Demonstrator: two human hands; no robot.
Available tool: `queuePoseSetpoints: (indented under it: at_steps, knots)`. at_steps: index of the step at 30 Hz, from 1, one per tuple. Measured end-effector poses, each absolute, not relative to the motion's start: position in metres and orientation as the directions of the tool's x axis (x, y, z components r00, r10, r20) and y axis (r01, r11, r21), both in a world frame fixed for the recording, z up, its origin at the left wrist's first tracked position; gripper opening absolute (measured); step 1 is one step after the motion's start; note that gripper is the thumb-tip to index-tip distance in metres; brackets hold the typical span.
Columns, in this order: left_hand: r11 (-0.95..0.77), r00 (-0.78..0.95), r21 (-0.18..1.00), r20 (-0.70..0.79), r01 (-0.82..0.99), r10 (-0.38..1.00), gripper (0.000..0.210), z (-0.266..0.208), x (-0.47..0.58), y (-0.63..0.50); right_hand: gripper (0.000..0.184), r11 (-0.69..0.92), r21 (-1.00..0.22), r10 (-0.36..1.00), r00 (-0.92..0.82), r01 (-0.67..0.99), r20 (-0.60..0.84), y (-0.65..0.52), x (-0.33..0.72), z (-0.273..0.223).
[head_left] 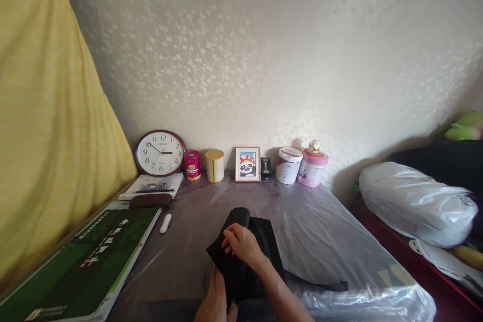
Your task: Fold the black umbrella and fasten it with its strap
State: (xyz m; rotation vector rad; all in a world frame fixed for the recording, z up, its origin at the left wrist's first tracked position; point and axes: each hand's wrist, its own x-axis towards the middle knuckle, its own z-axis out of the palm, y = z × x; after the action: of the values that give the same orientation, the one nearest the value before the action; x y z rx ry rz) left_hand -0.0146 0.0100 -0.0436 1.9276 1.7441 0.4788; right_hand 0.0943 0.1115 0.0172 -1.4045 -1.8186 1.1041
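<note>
A folded black fabric item (pixel 241 274) lies near the front edge of the table, its upper part rolled or doubled over; I cannot tell its kind. From its right side a thin black strap (pixel 320 286) runs out across the table cover. My right hand (pixel 243 245) is over the top of the fabric, fingers bent together with their tips on it. At the lower left edge, my left hand (pixel 216 297) holds the fabric, fingers along the side and thumb lower down. The fabric's underside is hidden.
A clear plastic cover lies over the grey table (pixel 305 241). At left are a green book (pixel 94 256), a brown case (pixel 150 200) and a white object (pixel 165 223). Along the wall stand a clock (pixel 161 153), tins, a framed panda picture (pixel 248 164) and tubs.
</note>
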Motion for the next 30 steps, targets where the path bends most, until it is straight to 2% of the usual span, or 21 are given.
queuePoseSetpoints:
  at_steps: [3, 6, 9, 12, 15, 21, 25, 30]
  knots:
    - [-0.077, 0.076, 0.536, 0.025, 0.841, 0.997, 0.057, -0.052, -0.024, 0.003, 0.021, 0.166, -0.829, 0.959, -0.284, 0.534, 0.009, 0.107, 0.093, 0.021]
    - [-0.123, 0.001, 0.471, 0.252, 0.873, 0.968, 0.042, -0.048, -0.035, 0.000, 0.021, 0.231, -0.767, 0.953, -0.300, 0.599, 0.053, 0.102, 0.091, 0.024]
    - [-0.328, 0.143, 0.297, 0.507, 0.897, 0.850, 0.039, -0.040, -0.040, 0.009, 0.022, 0.285, -0.669, 0.948, -0.307, 0.686, 0.089, 0.095, 0.088, 0.026]
    - [-0.387, 0.232, 0.122, 0.626, 0.914, 0.745, 0.051, -0.043, -0.034, 0.020, 0.022, 0.323, -0.585, 0.941, -0.321, 0.744, 0.110, 0.090, 0.086, 0.027]
    - [-0.402, 0.268, 0.058, 0.655, 0.914, 0.706, 0.056, -0.058, -0.028, 0.025, 0.022, 0.365, -0.567, 0.925, -0.357, 0.738, 0.131, 0.089, 0.089, 0.027]
    - [-0.425, 0.302, 0.037, 0.649, 0.905, 0.699, 0.059, -0.083, -0.027, 0.026, 0.022, 0.446, -0.551, 0.889, -0.422, 0.706, 0.178, 0.085, 0.094, 0.028]
    - [-0.432, 0.304, 0.059, 0.625, 0.900, 0.719, 0.059, -0.088, -0.026, 0.026, 0.021, 0.518, -0.476, 0.853, -0.466, 0.711, 0.233, 0.084, 0.096, 0.024]
    - [-0.401, 0.262, 0.145, 0.552, 0.904, 0.791, 0.060, -0.095, -0.023, 0.024, 0.019, 0.654, -0.428, 0.756, -0.545, 0.624, 0.362, 0.095, 0.101, 0.010]
